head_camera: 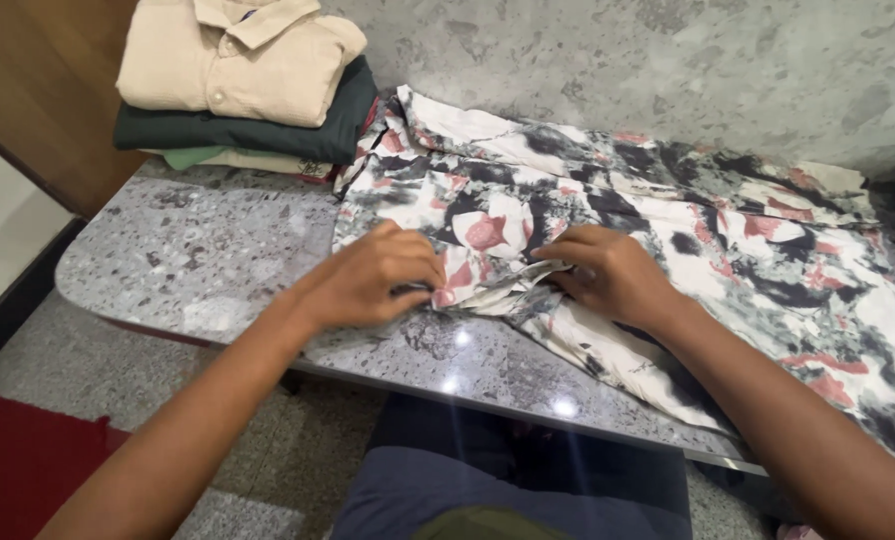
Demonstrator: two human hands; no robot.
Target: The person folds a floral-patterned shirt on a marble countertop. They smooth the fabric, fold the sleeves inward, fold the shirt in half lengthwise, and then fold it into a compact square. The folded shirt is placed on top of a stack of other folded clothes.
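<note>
Left hand (383,275) knuckles up, fingers curled and pinching the near edge of a printed shirt (658,230). Right hand (613,270) just beside, likewise clenched on a bunched fold of the same cloth, thumb tucked under. Both grips close together, almost touching, at one spot on the near edge; probably so placed to draw two bits of the fabric together there, though what lies between the fingertips stays hidden.

Shirt: white ground, black and dusty-red blotches, spread flat across a grey speckled stone tabletop (198,260), long axis left to right, one part hanging past the front edge at lower right. Laid flat presumably to keep the cloth smooth and both hands free. Creased and gathered only where pinched.

Back left corner of the same slab: stack of folded clothes (248,90), cream buttoned shirt (238,55) on top, dark green garment beneath, paler pieces under that. Neatly squared and set well apart from the spread shirt, so out of the way.

Rough grey plaster wall (668,60) behind. Brown wooden panel (48,90) at far left. Red mat (28,460) on the floor, lower left. Own lap in dark trousers below the table edge.
</note>
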